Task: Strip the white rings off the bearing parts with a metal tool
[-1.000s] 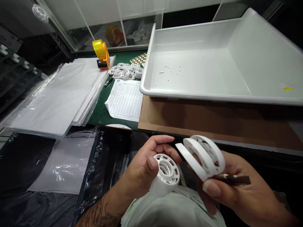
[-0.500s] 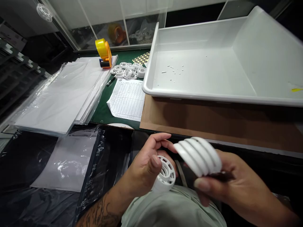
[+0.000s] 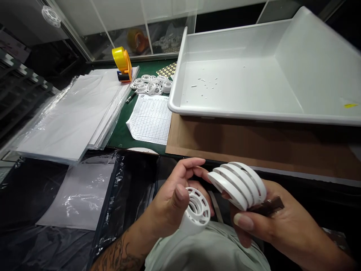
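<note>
The rings (image 3: pixel 238 184) and the ring stack (image 3: pixel 196 210) look like matt white plastic, smooth. The tray (image 3: pixel 254 113) is smooth white plastic with a slight gloss. The bags (image 3: pixel 64 116) are glossy clear film, the form (image 3: pixel 149 118) is matt printed paper, and the board (image 3: pixel 254 145) looks like matt brown cardboard.

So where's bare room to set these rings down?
The white tray floor is bare but for specks. The brown board before it is free. Crowded: the loose rings, tape dispenser and gridded sheet on the green mat.
</note>
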A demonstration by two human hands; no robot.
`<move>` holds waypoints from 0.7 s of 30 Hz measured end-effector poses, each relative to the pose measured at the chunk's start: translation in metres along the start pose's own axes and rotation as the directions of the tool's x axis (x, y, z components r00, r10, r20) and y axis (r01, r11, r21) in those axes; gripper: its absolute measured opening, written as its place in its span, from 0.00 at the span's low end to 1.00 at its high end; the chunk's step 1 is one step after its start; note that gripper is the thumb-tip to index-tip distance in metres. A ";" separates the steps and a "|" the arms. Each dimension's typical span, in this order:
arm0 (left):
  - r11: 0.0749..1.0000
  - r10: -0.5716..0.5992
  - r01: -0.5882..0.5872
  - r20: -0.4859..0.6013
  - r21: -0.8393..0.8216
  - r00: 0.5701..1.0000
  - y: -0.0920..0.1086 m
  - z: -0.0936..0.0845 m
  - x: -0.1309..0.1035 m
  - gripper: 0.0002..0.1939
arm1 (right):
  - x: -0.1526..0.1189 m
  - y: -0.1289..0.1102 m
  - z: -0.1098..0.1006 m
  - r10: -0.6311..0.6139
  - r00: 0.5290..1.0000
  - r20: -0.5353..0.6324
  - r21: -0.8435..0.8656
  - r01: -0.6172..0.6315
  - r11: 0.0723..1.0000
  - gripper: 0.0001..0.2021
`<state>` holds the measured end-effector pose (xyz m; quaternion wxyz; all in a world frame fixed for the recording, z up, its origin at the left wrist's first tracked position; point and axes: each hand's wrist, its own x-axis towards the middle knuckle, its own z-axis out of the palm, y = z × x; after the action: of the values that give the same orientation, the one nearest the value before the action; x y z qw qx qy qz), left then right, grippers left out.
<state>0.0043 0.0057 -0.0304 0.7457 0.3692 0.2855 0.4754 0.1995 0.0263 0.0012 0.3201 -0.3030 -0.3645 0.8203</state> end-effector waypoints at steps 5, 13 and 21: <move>0.999 0.038 -0.038 -0.002 0.020 0.999 -0.005 -0.007 0.004 0.37 | 0.006 -0.012 -0.019 -0.165 0.969 -0.186 -0.541 0.039 0.840 0.15; 0.992 0.071 -0.051 -0.178 0.116 0.982 0.003 -0.010 0.006 0.36 | 0.056 -0.035 -0.089 -0.202 0.820 -0.536 -0.841 -0.538 0.047 0.19; 0.999 0.013 -0.005 -0.244 0.035 0.970 0.006 -0.005 0.010 0.33 | 0.011 -0.042 -0.067 -0.518 0.856 0.002 -0.998 -0.032 -0.058 0.19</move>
<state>0.0016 0.0180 -0.0293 0.6964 0.3219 0.3815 0.5156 0.2545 0.0843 -0.0051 0.2199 -0.5176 -0.8103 0.1649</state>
